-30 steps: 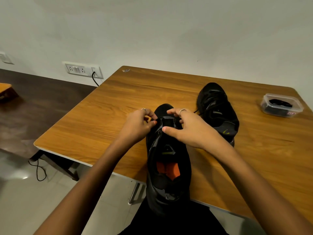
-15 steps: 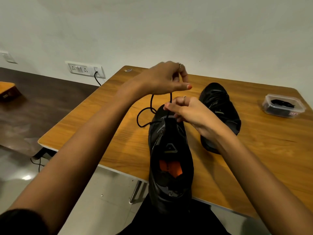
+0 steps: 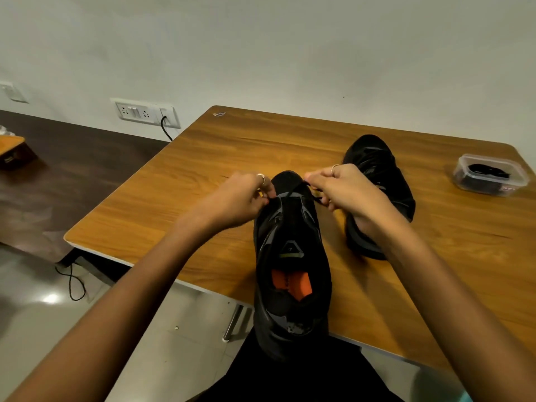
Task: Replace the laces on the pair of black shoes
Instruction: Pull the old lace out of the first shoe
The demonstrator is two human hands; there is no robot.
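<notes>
A black shoe (image 3: 291, 256) with an orange insole patch lies lengthwise over the table's near edge, toe pointing away. My left hand (image 3: 237, 198) pinches a black lace (image 3: 307, 190) at the shoe's left side near the toe. My right hand (image 3: 345, 190) pinches the same lace at the right side. The lace runs across the front of the shoe between both hands. The second black shoe (image 3: 377, 184) lies to the right, partly hidden behind my right hand and wrist.
The wooden table (image 3: 188, 204) has a clear plastic box (image 3: 490, 175) with black laces in it at the far right. A wall socket with a plugged cable (image 3: 145, 111) is at the left. A dark table (image 3: 58, 175) stands at the left.
My left hand, which was raised high pulling the lace up half a second ago, has come back down to the shoe's left side. My right hand has shifted slightly right.
</notes>
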